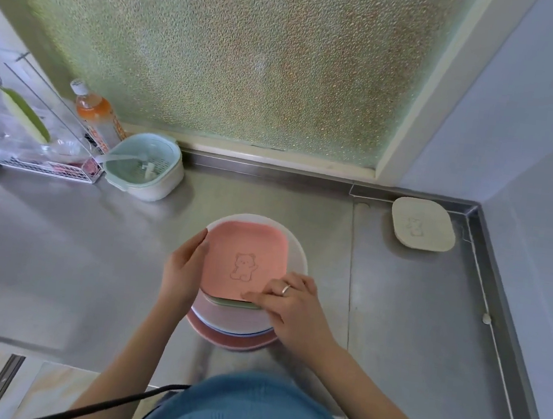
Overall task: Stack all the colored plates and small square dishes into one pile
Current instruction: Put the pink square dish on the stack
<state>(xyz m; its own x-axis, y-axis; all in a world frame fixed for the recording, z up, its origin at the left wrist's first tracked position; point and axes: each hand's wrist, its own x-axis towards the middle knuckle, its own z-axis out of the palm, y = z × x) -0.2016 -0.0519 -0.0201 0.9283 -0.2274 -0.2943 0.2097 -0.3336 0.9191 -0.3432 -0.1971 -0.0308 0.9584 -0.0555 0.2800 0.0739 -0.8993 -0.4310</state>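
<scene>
pink square dish (245,261), bear outline

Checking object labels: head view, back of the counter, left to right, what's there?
Wire rack → orange bottle → pale green strainer basket → cream square dish in the far right corner. The plate pile with both hands sits nearer, so it is left out.

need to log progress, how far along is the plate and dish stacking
Mostly done: round plates already sit in one pile, with a green square dish on them. In hand: both hands, left and right, are settling the pink square dish on top. Left: the cream square dish sits apart near the counter's far right corner.
</scene>
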